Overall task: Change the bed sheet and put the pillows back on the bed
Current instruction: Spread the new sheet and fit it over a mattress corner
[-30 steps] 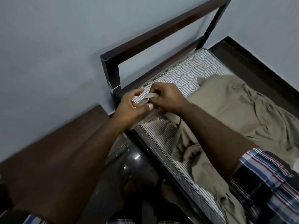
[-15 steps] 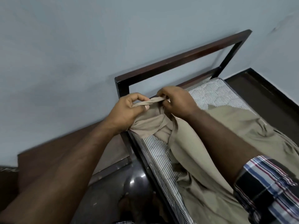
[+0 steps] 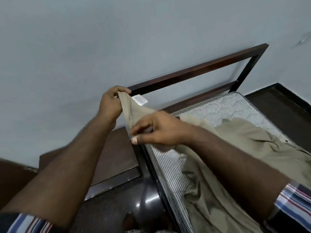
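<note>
Close to you, the tan bed sheet (image 3: 227,190) lies bunched on the striped mattress (image 3: 170,172). Your right hand (image 3: 161,130) pinches its edge low down, and your left hand (image 3: 111,102) pinches the corner higher up, near the dark bed frame (image 3: 193,74). Your hands are apart, with the cloth pulled tight between them. A white tag (image 3: 140,99) shows at the corner. You seem to be finding the corner. Next, you likely need to pull it over the mattress corner. No pillows are in view. The far bed end is cut off.
</note>
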### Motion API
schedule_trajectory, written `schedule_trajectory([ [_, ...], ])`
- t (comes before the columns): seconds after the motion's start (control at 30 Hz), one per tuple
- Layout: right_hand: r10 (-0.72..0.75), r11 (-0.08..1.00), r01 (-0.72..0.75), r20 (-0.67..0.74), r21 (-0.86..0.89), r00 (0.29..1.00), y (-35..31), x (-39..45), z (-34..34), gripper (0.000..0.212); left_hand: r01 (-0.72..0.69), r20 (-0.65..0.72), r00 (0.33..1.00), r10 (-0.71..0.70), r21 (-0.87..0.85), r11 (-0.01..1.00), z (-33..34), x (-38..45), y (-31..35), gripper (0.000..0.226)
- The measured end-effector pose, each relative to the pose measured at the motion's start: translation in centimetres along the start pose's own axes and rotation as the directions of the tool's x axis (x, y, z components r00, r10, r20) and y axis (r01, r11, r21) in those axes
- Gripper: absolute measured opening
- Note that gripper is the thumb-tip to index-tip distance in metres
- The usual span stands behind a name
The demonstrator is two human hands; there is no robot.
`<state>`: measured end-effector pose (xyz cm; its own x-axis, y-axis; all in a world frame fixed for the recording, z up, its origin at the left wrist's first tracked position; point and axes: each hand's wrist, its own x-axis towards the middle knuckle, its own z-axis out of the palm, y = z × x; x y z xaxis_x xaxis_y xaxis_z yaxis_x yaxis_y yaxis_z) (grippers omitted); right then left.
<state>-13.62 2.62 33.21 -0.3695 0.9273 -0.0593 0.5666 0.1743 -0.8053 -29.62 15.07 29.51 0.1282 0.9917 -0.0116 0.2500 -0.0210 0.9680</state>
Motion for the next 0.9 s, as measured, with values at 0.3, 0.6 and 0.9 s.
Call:
schedule_trajectory([
  [0.3, 0.395, 0.906, -0.363, -0.128, 0.220, 0.910, 9.4, 1.5, -1.8, 0.086, 0.428, 0.485, 0.874, 0.036, -0.802, 0.417, -0.8, -1.8, 1.0, 0.038],
  [0.6, 0.331, 0.929, -0.231, -0.369, 0.289, 0.869, 7.2, 0.4, -2.4, 0.016, 0.370, 0.464, 0.884, 0.064, -0.775, 0.512, -2.3, -0.9, 2.4, 0.035],
  [0.9, 0.242, 0.968, -0.222, -0.683, 0.119, 0.689, 4.8, -1.0, -4.5, 0.022, 0.003, 0.092, 0.995, 0.026, -0.300, 0.954, -1.9, 0.9, 3.7, 0.019],
])
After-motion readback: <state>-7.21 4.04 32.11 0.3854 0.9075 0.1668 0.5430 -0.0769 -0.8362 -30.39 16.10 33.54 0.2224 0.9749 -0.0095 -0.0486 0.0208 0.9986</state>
